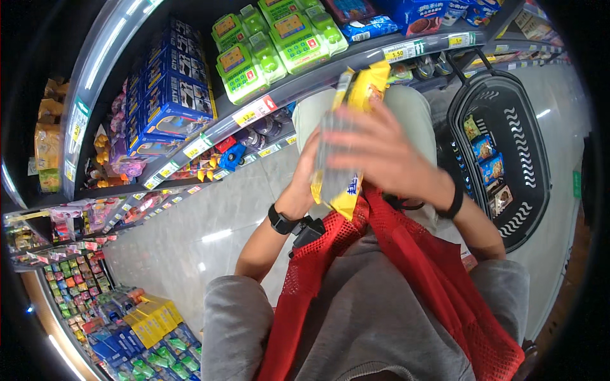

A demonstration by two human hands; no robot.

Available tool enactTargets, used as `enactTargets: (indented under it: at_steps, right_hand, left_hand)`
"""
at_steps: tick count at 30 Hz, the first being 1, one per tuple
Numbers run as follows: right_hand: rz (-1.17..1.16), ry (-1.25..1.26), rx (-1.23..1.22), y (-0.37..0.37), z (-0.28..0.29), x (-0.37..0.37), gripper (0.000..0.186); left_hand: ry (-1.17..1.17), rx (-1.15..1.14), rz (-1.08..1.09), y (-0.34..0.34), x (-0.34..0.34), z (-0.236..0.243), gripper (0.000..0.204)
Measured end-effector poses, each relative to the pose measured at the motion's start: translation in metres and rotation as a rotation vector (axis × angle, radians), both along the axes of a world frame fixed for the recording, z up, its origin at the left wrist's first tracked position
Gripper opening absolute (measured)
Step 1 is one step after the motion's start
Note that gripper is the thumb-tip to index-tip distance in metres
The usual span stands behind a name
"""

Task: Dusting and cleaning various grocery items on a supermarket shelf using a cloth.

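Observation:
A long yellow snack package point(371, 86) with a greyish middle is held upright at a slight tilt before my body, between both hands. My left hand point(305, 178) grips its left side, with most fingers hidden behind it. My right hand point(387, 152) lies across the package from the right, fingers curled over it and blurred by motion. Below the hands are a red mesh vest point(419, 254) and my light trousers point(406, 101).
A black shopping basket point(527, 159) with several small packs stands at the right. Curved shelves point(292, 76) ahead hold green toy boxes point(244, 73), blue boxes point(171, 101) and blue snack packs point(368, 26). More goods point(152, 317) fill displays at lower left, beside grey floor tiles point(171, 247).

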State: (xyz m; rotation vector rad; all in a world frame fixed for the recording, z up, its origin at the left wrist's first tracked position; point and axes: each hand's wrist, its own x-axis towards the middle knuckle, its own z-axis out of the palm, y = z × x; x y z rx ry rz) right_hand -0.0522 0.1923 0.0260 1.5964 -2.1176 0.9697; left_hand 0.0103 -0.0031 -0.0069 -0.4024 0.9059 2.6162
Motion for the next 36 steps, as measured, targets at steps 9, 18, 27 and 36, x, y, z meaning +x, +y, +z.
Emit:
enactTargets:
  at_steps: [9,18,27,36]
  right_hand:
    - [-0.052,-0.142,-0.187,-0.014,0.002,0.012,0.042]
    - [-0.139,-0.071,-0.159,0.017,-0.002,-0.045,0.043]
    - [-0.563,-0.422,-0.355,0.057,-0.025,-0.024,0.037]
    - [-0.488,-0.769,-0.294,0.071,0.018,0.043,0.068]
  left_hand:
    - [-0.013,0.393,0.145,0.006,0.012,-0.007,0.052]
    - [-0.048,0.418,-0.123,-0.017,0.01,-0.014,0.056]
    - [0.514,-0.741,0.189,0.024,-0.017,0.026,0.067]
    - [0.909,-0.715,-0.171,0.088,-0.039,0.059,0.098]
